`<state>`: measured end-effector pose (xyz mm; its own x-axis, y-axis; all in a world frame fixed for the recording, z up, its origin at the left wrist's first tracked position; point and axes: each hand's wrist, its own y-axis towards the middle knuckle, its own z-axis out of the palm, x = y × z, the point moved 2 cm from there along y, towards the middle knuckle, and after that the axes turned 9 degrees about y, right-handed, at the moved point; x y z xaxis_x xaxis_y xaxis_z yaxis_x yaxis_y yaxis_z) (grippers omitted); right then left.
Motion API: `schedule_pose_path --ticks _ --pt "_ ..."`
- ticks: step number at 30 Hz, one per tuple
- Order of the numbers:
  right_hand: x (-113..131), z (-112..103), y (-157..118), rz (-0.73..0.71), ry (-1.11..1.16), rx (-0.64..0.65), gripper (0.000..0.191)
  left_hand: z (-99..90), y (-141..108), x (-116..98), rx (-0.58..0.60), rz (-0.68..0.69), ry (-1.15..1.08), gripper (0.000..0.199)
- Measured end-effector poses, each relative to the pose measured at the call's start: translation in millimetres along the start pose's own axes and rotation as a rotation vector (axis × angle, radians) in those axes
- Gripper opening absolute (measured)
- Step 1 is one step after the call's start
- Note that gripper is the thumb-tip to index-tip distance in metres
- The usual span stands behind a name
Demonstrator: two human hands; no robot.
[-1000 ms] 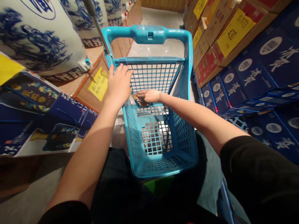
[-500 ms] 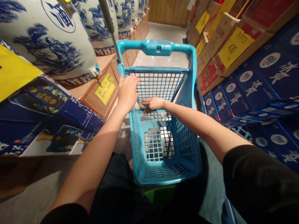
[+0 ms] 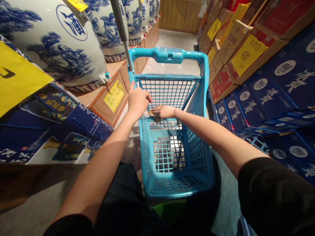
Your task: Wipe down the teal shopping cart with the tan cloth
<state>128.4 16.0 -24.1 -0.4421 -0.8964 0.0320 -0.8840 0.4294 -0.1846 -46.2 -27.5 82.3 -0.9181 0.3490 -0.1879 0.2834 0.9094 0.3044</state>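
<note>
A blue plastic shopping cart (image 3: 167, 193) with lattice walls stands before me, its handle at the far end. My left hand (image 3: 137, 102) grips the cart's left rim. Its index finger points forward along the edge, and the remaining fingers are bent, partly hidden. My right hand (image 3: 165, 111) reaches across the basket and presses a crumpled brownish cloth (image 3: 157, 118) to the inside of the left wall, just below my left hand. Part of the cloth is covered by the fingers. A grey-sleeved metal pole (image 3: 120, 23) rises from the cart's left far corner.
Large blue-and-white porcelain jars (image 3: 61, 49) line a wooden ledge on the left, above blue gift bags (image 3: 56, 121). Stacked blue boxes (image 3: 265, 88) and cartons (image 3: 236, 42) with yellow price signs wall the right. Something green (image 3: 169, 209) shows beneath the cart.
My left hand's spread fingers have curled in, leaving the index finger out. My right hand and the cloth have shifted slightly along the wall toward me. The whole view has moved a little.
</note>
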Motion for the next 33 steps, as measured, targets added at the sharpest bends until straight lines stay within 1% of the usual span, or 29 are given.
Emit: schedule_pose_path --ticks 1,2,5,6,7,8,9,10,13,14,15,16,17,19,20,21,22,23,26,27,28,29,30,33 --pt "-1 -7 -1 0.006 -0.018 -0.026 0.045 -0.8 0 -1 0.011 0.011 0.022 0.04" --pt "-3 -16 -2 0.034 -0.033 -0.084 0.044 -1.7 0 -2 0.019 0.022 0.043 0.039" --pt "-14 -51 -6 0.18 -0.026 -0.35 0.052 -3.4 1 -4 0.028 0.043 0.098 0.035" --pt "-16 -59 -8 0.225 0.002 -0.433 0.055 -3.5 2 -4 0.025 0.049 0.11 0.034" --pt "-17 -64 -8 0.258 0.031 -0.489 0.058 -3.3 2 -4 0.019 0.053 0.116 0.034" --pt "-15 -65 -8 0.279 0.056 -0.508 0.06 -3.1 2 -4 0.01 0.055 0.113 0.034" --pt "-11 -62 -6 0.286 0.072 -0.486 0.06 -2.8 2 -3 0.001 0.055 0.102 0.034" --pt "-6 -58 -4 0.28 0.08 -0.427 0.059 -2.4 2 -2 -0.004 0.053 0.084 0.035" --pt "11 -42 2 0.194 0.056 -0.147 0.055 -2.4 0 -1 0.001 0.041 0.041 0.036" --pt "15 -40 3 0.164 0.04 -0.081 0.054 -2.9 0 -1 0.008 0.037 0.038 0.036" --pt "16 -40 4 0.15 0.027 -0.062 0.054 -3.5 0 -1 0.014 0.033 0.04 0.036" --pt "14 -43 4 0.155 0.022 -0.095 0.054 -4.4 0 -2 0.015 0.029 0.041 0.037" --pt "11 -48 4 0.177 0.028 -0.175 0.054 -5.1 0 -2 0.015 0.026 0.042 0.036" --pt "1 -58 3 0.242 0.058 -0.392 0.058 -6.1 0 -3 0.012 0.022 0.048 0.036" --pt "-3 -61 3 0.272 0.074 -0.48 0.06 -6.1 0 -4 0.01 0.025 0.053 0.035" --pt "-5 -60 3 0.291 0.086 -0.527 0.061 -5.8 0 -4 0.009 0.029 0.059 0.035" --pt "-6 -56 5 0.296 0.092 -0.527 0.061 -5.3 1 -4 0.008 0.033 0.062 0.035" --pt "-4 -50 7 0.289 0.095 -0.488 0.06 -4.7 1 -3 0.007 0.036 0.065 0.035" --pt "6 -30 13 0.204 0.087 -0.289 0.054 -3.2 1 -2 0.003 0.041 0.072 0.037" --pt "8 -27 14 0.175 0.08 -0.246 0.054 -3.0 0 -2 0.002 0.044 0.077 0.037" --pt "10 -26 14 0.161 0.072 -0.234 0.054 -3.1 0 -2 0.001 0.049 0.081 0.037" --pt "9 -29 13 0.166 0.064 -0.254 0.054 -3.3 0 -2 0.0 0.053 0.082 0.037" --pt "6 -33 12 0.187 0.057 -0.303 0.056 -3.6 0 -2 -0.003 0.054 0.082 0.037" --pt "-6 -45 9 0.29 0.058 -0.53 0.063 -4.0 1 -4 -0.001 0.046 0.103 0.034"
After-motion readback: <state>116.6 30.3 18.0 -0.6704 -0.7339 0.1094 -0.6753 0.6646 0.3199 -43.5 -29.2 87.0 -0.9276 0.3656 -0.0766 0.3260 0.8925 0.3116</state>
